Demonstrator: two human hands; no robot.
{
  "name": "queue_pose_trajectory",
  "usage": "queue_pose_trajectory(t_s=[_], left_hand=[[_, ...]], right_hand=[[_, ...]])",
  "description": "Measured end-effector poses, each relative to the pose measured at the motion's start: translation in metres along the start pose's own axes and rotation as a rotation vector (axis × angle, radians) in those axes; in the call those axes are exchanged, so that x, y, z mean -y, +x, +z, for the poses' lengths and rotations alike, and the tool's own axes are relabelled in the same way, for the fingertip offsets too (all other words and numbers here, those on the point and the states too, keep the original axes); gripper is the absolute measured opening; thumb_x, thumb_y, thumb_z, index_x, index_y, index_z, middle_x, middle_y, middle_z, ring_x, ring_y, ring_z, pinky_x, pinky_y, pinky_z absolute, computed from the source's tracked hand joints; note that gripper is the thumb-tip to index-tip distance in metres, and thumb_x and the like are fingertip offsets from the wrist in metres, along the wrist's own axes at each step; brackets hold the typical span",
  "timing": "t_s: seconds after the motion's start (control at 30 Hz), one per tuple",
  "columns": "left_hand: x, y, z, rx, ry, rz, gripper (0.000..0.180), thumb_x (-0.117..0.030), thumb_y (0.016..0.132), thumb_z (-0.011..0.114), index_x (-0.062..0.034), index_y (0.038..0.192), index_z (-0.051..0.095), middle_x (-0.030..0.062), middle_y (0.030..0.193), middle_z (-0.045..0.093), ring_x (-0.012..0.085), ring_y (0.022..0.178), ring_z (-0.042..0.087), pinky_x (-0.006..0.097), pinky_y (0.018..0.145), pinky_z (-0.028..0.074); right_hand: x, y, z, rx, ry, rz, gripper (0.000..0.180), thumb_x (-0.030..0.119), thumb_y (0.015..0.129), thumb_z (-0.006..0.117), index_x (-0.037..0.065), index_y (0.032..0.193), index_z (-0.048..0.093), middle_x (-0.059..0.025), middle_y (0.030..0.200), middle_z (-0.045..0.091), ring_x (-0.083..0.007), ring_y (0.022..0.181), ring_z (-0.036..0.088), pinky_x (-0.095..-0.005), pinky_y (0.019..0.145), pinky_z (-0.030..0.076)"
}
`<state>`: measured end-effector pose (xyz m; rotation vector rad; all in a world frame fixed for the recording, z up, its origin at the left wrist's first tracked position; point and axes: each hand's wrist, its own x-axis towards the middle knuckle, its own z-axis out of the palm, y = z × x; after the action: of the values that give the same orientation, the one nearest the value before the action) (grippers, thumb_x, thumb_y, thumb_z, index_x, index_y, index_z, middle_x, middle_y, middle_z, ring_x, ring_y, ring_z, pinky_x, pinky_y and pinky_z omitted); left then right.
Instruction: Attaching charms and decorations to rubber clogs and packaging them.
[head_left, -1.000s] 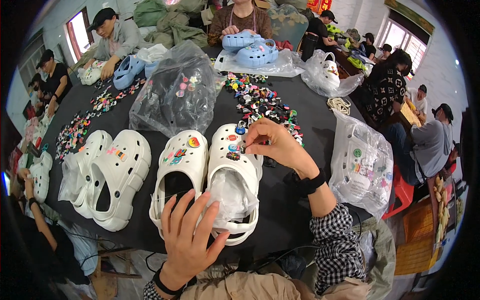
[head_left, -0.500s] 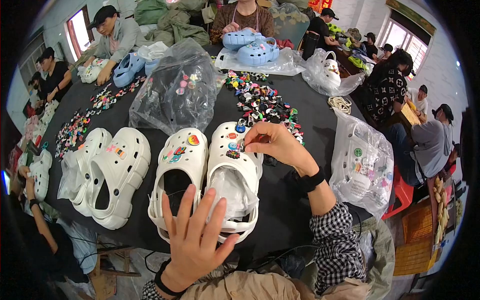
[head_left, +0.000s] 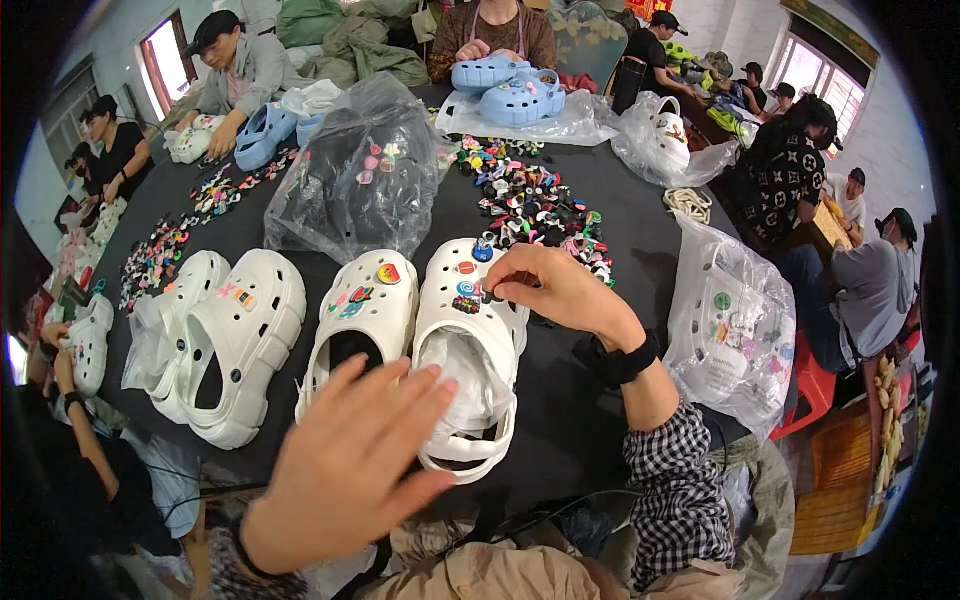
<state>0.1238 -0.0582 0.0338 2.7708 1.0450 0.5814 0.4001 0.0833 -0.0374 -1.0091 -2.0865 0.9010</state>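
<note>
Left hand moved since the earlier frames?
Yes: the left hand has shifted left, palm and wrist most clearly, judged against the white clog under the right hand.

left hand (head_left: 345, 460): total motion smear, can't tell if it's touching the middle-left clog (head_left: 345, 276) or just over it
middle-left clog's heel: lost behind that hand
right hand (head_left: 555, 288): fingertips mostly tucked out of sight, so no clue what's pinched, if anything
middle-right clog (head_left: 438, 298): insole mostly buried under crumpled plastic (head_left: 465, 378)
charm pile (head_left: 530, 205): pieces way too tiny to make out
bagged clog (head_left: 728, 330): kinda murky through creased, shiny wrap
person across the table (head_left: 503, 38): head chopped by the top edge
</note>
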Motion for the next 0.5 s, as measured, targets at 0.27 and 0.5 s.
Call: queue_pose_trajectory(t_s=[0.27,0.5], left_hand=[[0.049,0.076,0.000,0.007,0.140,0.252,0.047,-0.018,0.079,0.074,0.0015,0.120,0.062,0.0175,0.121,0.063,0.0346,0.117,0.058,0.047,0.103,0.043],[0.073,0.108,0.061,0.071,0.082,0.308,0.052,-0.005,0.068,0.066,0.0084,0.118,0.058,0.0193,0.114,0.058,0.0373,0.112,0.055,0.045,0.099,0.044]], right_hand=[[-0.005,-0.002,0.006,-0.049,0.012,-0.018,0.012,0.008,0.092,0.065,0.000,0.100,0.070,-0.0085,0.093,0.068,-0.0177,0.081,0.065,-0.0317,0.073,0.051],[-0.011,-0.007,0.011,-0.146,0.064,-0.040,0.009,0.004,0.090,0.067,-0.001,0.097,0.068,-0.0077,0.086,0.068,-0.0156,0.076,0.064,-0.0303,0.068,0.051]])
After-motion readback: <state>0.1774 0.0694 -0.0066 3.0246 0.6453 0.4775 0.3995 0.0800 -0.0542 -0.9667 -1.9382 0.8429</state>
